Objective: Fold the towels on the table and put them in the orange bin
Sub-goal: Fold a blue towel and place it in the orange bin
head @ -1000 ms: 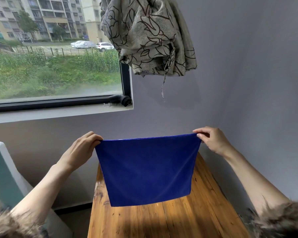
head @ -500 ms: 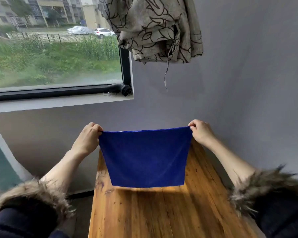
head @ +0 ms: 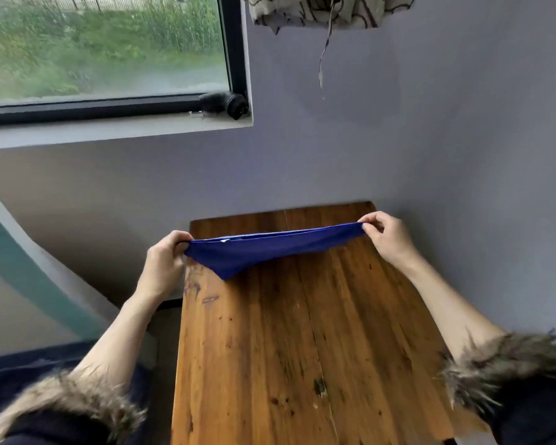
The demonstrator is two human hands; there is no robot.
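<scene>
A blue towel (head: 264, 250) is stretched between my two hands just above the far end of the wooden table (head: 302, 348). My left hand (head: 162, 263) pinches its left corner at the table's left edge. Its right corner is pinched by my right hand (head: 385, 237) near the table's far right corner. The cloth hangs low and sags to a point toward the left, close to the wood. The orange bin is not in view.
A grey wall stands right behind the table. A window with a dark frame (head: 109, 106) is at the upper left, a patterned curtain (head: 328, 11) hangs above. A pale chair (head: 29, 268) stands left of the table.
Both hands have come down from chest height toward the tabletop. The towel hung as a flat sheet before and now sags low over the table's far end. The view has tilted down.
</scene>
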